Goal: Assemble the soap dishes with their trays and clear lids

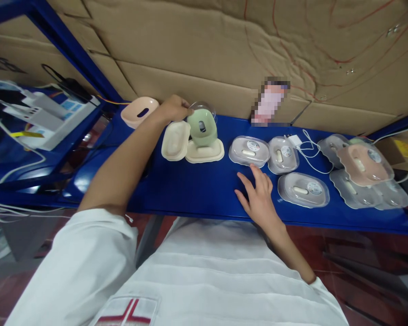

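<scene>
My left hand [174, 108] reaches to the back of the blue table, its fingers closed at the upper left rim of a pale green plastic box [209, 131] with an oval slot. The box is tilted above a cream tray-like piece [207, 155]; a second cream piece [175, 142] lies beside it. Behind the green box shows a round clear plastic piece [211, 107], partly hidden. Over the front of the table, my right hand [260, 199] is open with fingers spread, holding nothing. Its fingertips are near a grey box with a clear cover [240, 154].
A peach box [131, 115] sits at the back left, near a power strip [78, 120]. More clear-covered boxes [304, 190] and a white charger with cable [295, 141] lie right; several are stacked [365, 165]. A blurred-out phone-like object [268, 104] leans on the cardboard wall [190, 40].
</scene>
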{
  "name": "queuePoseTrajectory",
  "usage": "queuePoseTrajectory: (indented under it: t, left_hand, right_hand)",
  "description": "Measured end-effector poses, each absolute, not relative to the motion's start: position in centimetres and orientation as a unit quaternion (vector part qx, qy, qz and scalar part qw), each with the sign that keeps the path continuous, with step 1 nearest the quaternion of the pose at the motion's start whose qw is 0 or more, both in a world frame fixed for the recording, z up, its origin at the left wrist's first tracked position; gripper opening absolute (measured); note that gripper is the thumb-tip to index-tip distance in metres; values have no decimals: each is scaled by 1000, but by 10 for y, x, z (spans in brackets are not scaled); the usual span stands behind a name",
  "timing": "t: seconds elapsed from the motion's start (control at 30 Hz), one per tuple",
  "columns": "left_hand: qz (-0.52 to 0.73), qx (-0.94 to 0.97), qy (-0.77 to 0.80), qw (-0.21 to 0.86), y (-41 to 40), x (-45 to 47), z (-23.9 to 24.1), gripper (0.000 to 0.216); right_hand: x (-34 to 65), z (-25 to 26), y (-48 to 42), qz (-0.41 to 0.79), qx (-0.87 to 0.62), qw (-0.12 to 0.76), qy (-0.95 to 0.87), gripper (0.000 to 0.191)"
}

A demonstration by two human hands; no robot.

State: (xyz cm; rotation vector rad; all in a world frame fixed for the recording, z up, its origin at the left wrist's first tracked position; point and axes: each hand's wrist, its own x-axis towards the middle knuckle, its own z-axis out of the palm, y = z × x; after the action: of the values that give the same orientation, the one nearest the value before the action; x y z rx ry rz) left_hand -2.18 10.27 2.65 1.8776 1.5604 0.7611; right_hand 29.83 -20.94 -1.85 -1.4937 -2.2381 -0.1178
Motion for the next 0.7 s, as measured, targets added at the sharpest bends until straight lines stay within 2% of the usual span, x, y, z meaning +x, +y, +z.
queuePoseTrajectory:
  t: [0.13, 0.23, 0.37, 0.43, 0.57, 0.7]
  left_hand:
    - [337, 665, 571, 342, 97, -15, 30, 33]
    - [375, 633, 579, 351, 94, -12, 32, 31]
    - [404, 592, 600, 356, 98, -6, 30, 16]
    - [417, 604, 600, 318, 101, -2, 27, 10]
    - [469, 620, 594, 207, 107, 0, 22, 11]
    - [471, 695, 540, 50, 112, -13, 22, 14]
  right_hand:
    - [299, -18, -208, -37, -541, 217, -812, 43]
    - [299, -18, -208, -28, -541, 206, -815, 42]
    - [300, -18, -207, -11, -542, 202, -816, 42]
    - [301, -20, -207, -1, -543, 204, -814, 42]
    - [302, -21, -206, 3, -539, 206, -817, 41]
    - [298, -5, -197, 4, -478, 157, -864, 46]
